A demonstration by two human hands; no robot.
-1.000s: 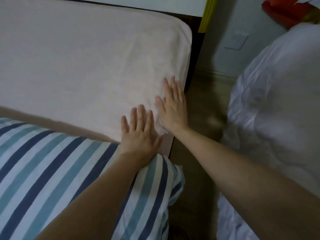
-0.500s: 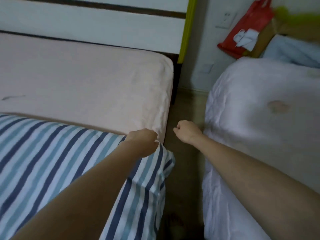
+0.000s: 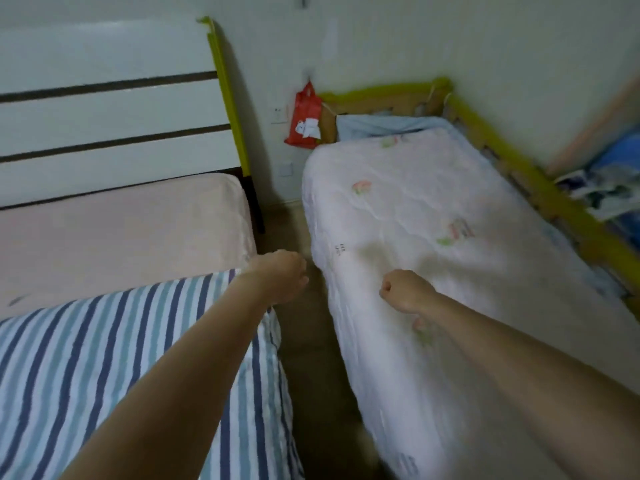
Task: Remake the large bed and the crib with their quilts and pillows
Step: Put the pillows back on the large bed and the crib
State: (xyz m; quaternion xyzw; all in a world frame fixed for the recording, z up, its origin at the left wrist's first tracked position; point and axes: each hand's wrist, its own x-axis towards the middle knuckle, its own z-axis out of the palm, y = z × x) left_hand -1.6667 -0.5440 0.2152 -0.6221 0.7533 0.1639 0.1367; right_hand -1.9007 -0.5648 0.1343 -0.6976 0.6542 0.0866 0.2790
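My left hand is curled into a loose fist holding nothing, just past the top edge of the striped quilt, which lies under my left forearm across the large bed, its pink sheet still bare toward the headboard, probably awaiting pillows. My right hand, also fisted and empty, hovers over the crib, whose white quilt is spread beneath it, a blue pillow beyond.
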